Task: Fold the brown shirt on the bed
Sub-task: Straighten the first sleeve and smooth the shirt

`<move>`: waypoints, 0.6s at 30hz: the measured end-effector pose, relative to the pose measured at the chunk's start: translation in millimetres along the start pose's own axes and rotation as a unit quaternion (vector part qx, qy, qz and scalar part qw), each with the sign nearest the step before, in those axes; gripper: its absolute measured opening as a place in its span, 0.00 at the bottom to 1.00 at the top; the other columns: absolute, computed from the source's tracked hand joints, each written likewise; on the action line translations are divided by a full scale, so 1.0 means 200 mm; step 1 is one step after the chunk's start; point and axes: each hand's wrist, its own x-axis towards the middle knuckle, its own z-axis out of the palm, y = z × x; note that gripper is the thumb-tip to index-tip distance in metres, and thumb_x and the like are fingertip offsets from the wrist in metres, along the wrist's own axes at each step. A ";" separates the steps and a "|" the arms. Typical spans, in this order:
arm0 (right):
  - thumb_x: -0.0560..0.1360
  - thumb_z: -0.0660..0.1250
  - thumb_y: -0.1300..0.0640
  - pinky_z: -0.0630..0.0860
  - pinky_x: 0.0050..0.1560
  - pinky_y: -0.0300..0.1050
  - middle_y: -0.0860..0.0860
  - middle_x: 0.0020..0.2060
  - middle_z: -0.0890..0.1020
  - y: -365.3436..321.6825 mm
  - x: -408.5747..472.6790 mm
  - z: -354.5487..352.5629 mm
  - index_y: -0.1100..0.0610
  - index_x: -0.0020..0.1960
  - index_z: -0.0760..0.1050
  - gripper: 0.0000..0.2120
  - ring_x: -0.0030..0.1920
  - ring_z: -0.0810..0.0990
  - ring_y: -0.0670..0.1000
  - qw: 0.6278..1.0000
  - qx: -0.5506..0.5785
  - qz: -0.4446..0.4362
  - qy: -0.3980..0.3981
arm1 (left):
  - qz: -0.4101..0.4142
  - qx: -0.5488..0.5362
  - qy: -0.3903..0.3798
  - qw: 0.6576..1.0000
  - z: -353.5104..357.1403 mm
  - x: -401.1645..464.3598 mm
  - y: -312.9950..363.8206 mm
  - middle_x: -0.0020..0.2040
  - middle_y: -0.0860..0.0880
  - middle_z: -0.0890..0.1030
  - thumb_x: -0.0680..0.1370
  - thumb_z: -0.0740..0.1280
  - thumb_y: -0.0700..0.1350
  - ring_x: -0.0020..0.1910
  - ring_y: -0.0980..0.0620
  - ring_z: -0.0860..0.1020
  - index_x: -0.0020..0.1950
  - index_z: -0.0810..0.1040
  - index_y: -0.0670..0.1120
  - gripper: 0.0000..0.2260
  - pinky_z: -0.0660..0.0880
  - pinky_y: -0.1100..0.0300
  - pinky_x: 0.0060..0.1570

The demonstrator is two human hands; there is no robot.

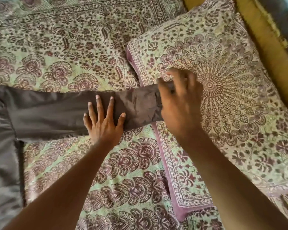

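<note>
Left hand (pixel 105 120) flat, fingers spread, pressing shirt (pixel 45 112) sleeve on bed (pixel 73 47); right hand (pixel 179 103) pinches the cuff end beside pillow (pixel 223 80). Shirt body lies at left edge.

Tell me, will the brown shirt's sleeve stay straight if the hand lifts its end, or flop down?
Probably flop. The sleeve is thin, creased cloth lying limp across the bedspread and pillow. It looks light: the right hand grips its cuff. It may slide, so the left hand presses it flat.
</note>
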 end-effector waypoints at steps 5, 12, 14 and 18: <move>0.72 0.67 0.57 0.67 0.62 0.60 0.62 0.68 0.77 -0.08 -0.09 0.13 0.61 0.58 0.81 0.16 0.69 0.75 0.62 0.982 -0.036 -0.081 -0.170 | 0.028 -0.001 0.000 1.000 -0.02 -0.03 -0.02 0.87 0.52 0.45 0.79 0.52 0.70 0.85 0.42 0.45 0.84 0.53 0.61 0.35 0.48 0.36 0.79; 0.81 0.65 0.48 0.70 0.54 0.57 0.60 0.65 0.77 -0.08 -0.03 0.07 0.55 0.59 0.77 0.13 0.61 0.76 0.64 0.983 -0.130 0.118 -0.059 | 0.024 -0.034 -0.004 0.999 -0.15 0.11 -0.09 0.86 0.51 0.53 0.83 0.62 0.57 0.82 0.42 0.53 0.83 0.59 0.53 0.30 0.57 0.34 0.75; 0.76 0.71 0.59 0.74 0.47 0.55 0.59 0.58 0.79 -0.08 -0.01 0.06 0.55 0.56 0.79 0.09 0.54 0.79 0.64 0.979 -0.117 0.157 -0.056 | 0.026 -0.039 -0.014 0.999 -0.17 0.16 -0.11 0.86 0.52 0.52 0.84 0.61 0.56 0.84 0.44 0.51 0.84 0.57 0.53 0.29 0.55 0.34 0.76; 0.70 0.71 0.71 0.74 0.38 0.50 0.59 0.54 0.78 -0.09 -0.01 -0.04 0.58 0.57 0.82 0.17 0.52 0.79 0.63 0.977 -0.012 0.203 -0.061 | 0.040 -0.038 -0.034 0.998 -0.18 0.19 -0.15 0.86 0.52 0.49 0.85 0.58 0.59 0.85 0.47 0.46 0.85 0.53 0.56 0.30 0.48 0.35 0.79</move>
